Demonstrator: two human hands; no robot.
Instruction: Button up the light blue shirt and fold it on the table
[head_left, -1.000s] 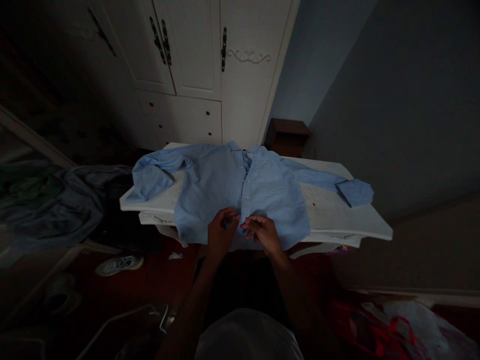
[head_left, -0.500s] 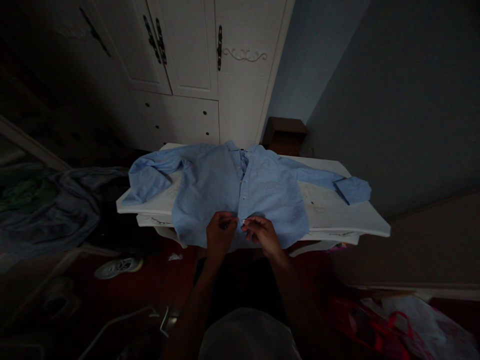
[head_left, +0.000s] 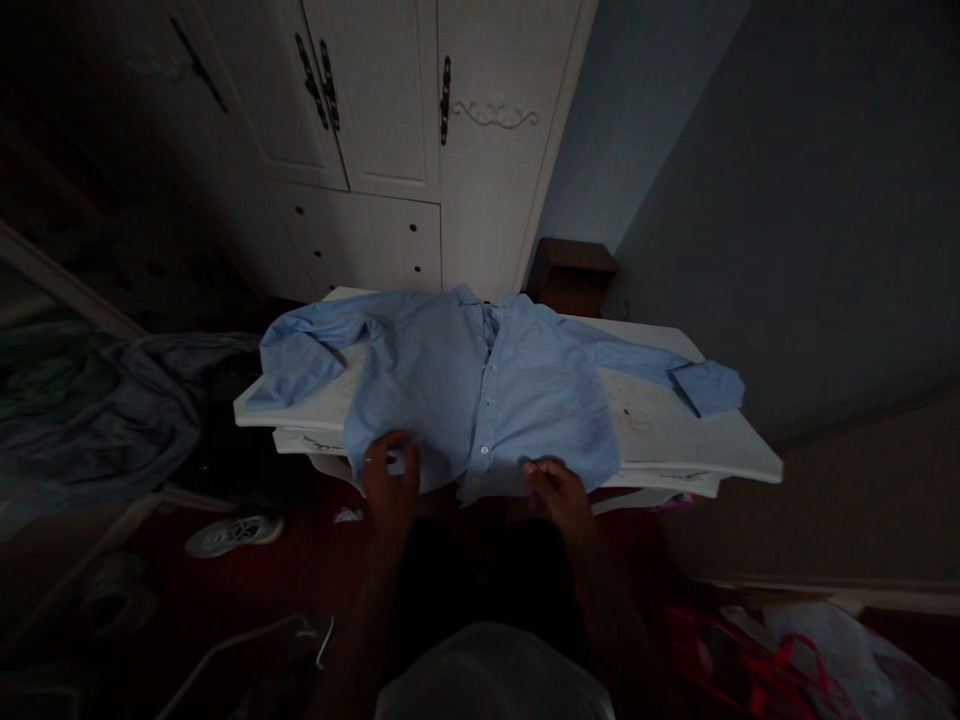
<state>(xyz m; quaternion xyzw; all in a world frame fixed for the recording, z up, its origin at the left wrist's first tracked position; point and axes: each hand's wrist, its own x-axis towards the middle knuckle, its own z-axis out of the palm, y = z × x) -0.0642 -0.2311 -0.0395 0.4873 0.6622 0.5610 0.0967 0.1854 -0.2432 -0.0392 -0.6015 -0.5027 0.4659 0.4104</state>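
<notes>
A light blue button-up shirt (head_left: 547, 385) lies spread front side up on a white table (head_left: 667, 435), its sleeves reaching out to both sides. Its collar points away from me, and the lower hem hangs over the near edge. Near the bottom of the front strip a white button (head_left: 484, 450) shows. My left hand (head_left: 391, 485) hovers by the hem left of the strip, thumb and forefinger curved apart, holding nothing visible. On the other side of the strip, my right hand (head_left: 559, 490) is close to the hem with loosely bent fingers; I see nothing in them.
Behind the table stands a white wardrobe (head_left: 390, 235), with a small brown cabinet (head_left: 577, 258) beside it. Grey and green cloth (head_left: 150, 400) is piled at the left. A shoe (head_left: 234, 536) lies on the red floor, and bags (head_left: 795, 650) sit at the lower right.
Both hands have let go of the shirt's front strip near the lower button and moved apart, left hand leftward, right hand rightward. The button and strip's lower end are now uncovered.
</notes>
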